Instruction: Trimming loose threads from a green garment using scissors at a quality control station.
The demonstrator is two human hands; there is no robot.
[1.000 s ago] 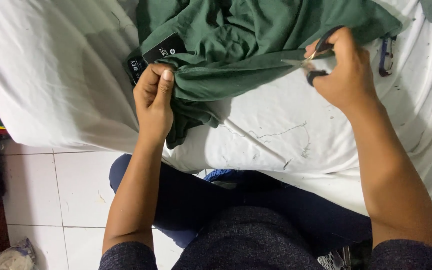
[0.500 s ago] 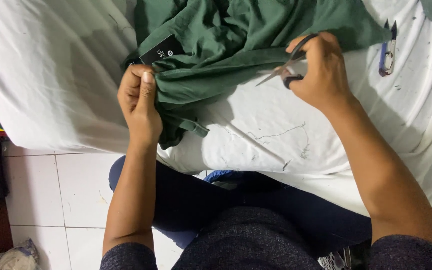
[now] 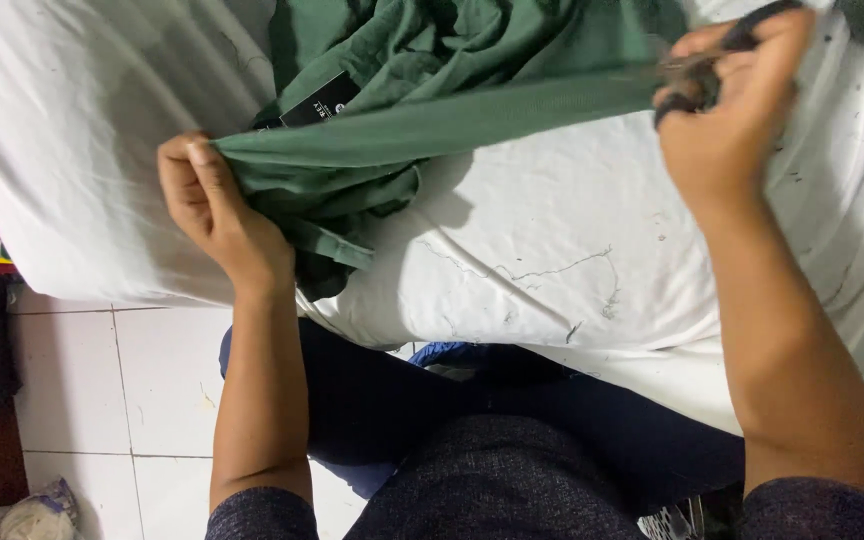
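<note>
A dark green knit garment [image 3: 452, 120] is stretched taut over the white sheet-covered desk [image 3: 552, 260]; its edge is pinched by the left hand [image 3: 217, 215]; black-handled scissors [image 3: 697, 75] are gripped by the right hand [image 3: 727, 130]; fabric could be nicked if tension slackens.

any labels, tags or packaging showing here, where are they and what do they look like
Small black rectangular garment tag with pale print: on the crumpled green fabric garment, upper left, above the stretched fabric strip pulled between the left hand and right hand.
No packages, signs or screens.
</note>
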